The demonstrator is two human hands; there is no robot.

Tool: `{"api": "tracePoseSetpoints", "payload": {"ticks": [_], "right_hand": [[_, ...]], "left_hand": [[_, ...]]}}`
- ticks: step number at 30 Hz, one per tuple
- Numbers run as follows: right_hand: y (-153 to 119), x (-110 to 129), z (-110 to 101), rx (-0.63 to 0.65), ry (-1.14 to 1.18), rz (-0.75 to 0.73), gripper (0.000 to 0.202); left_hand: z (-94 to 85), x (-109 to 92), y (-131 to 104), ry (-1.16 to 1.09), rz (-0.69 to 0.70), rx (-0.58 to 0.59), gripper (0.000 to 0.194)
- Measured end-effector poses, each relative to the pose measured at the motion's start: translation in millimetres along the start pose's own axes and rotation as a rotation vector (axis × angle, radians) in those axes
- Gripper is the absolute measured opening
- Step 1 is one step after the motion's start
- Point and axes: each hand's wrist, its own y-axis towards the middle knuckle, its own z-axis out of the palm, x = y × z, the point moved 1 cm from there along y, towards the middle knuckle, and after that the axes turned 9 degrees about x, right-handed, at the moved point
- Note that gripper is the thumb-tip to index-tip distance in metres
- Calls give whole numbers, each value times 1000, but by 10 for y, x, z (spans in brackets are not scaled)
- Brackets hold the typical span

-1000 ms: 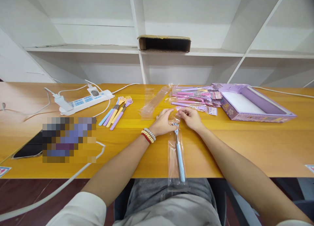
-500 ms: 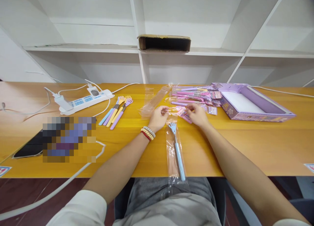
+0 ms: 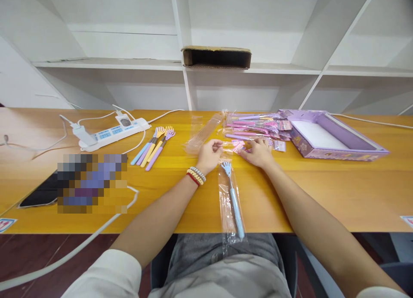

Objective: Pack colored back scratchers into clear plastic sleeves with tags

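A light blue hand-shaped back scratcher (image 3: 236, 207) lies inside a clear plastic bag (image 3: 226, 203), its claw end away from me and its handle reaching over the table edge. My left hand (image 3: 209, 156) is closed in a pinch at the bag's far end, on the clear flap. To the right of the flap, my right hand (image 3: 259, 153) rests low with bent fingers on small pink cards (image 3: 238, 146). Its thumb is at a card's edge, and the fingers partly hide the cards.
Bare back scratchers (image 3: 155, 148) lie left, near a power strip (image 3: 114, 134) and phone (image 3: 40, 190). Flat clear bags (image 3: 204, 134) lie beyond my left hand. Several packed back scratchers (image 3: 251, 123) sit beside a purple box (image 3: 342, 153). A cardboard box (image 3: 217, 57) stands on the shelf.
My right hand has turned flatter and lowered over the pink cards, its fingers shifting slightly right. The left hand keeps its pinch in nearly the same place. The bagged back scratcher has hardly moved.
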Motion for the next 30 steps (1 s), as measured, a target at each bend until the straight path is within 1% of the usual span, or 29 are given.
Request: {"api": "tracePoseSetpoints", "payload": {"ticks": [1, 3, 5, 6, 10, 11, 14, 16, 20, 23, 25, 26, 28, 30], "right_hand": [[5, -7, -30, -10, -1, 17, 51], [25, -51, -101, -19, 24, 49, 35], [50, -122, -161, 10, 77, 81, 22], [62, -160, -181, 26, 106, 98, 19], [82, -253, -203, 81, 191, 131, 17], [80, -254, -198, 102, 196, 131, 19], [60, -214, -188, 171, 151, 126, 38], [43, -170, -190, 227, 98, 119, 44], [29, -110, -207, 355, 77, 102, 35], [33, -119, -199, 416, 102, 109, 30], [33, -137, -185, 392, 117, 121, 30], [30, -142, -180, 353, 123, 125, 30], [17, -134, -182, 234, 136, 114, 29], [-6, -89, -204, 98, 189, 52, 24]], "left_hand": [[-2, 9, 0, 2, 8, 5, 18], [-8, 25, 1, 4, 22, 10, 19], [-14, 35, 0, 12, 27, 11, 20], [-15, 36, -1, 20, 25, 11, 21], [-15, 23, -14, 55, 15, 12, 23], [-15, 15, -20, 60, 17, 12, 24], [-19, -15, -39, 75, 21, 19, 26], [-21, -31, -50, 92, 18, 25, 28], [-17, -39, -58, 117, 28, 28, 29], [-7, -36, -59, 129, 49, 28, 29], [-1, -35, -61, 129, 60, 37, 30], [2, -36, -62, 124, 65, 44, 30], [7, -38, -66, 103, 76, 61, 31], [13, -38, -71, 78, 85, 79, 33]]}}
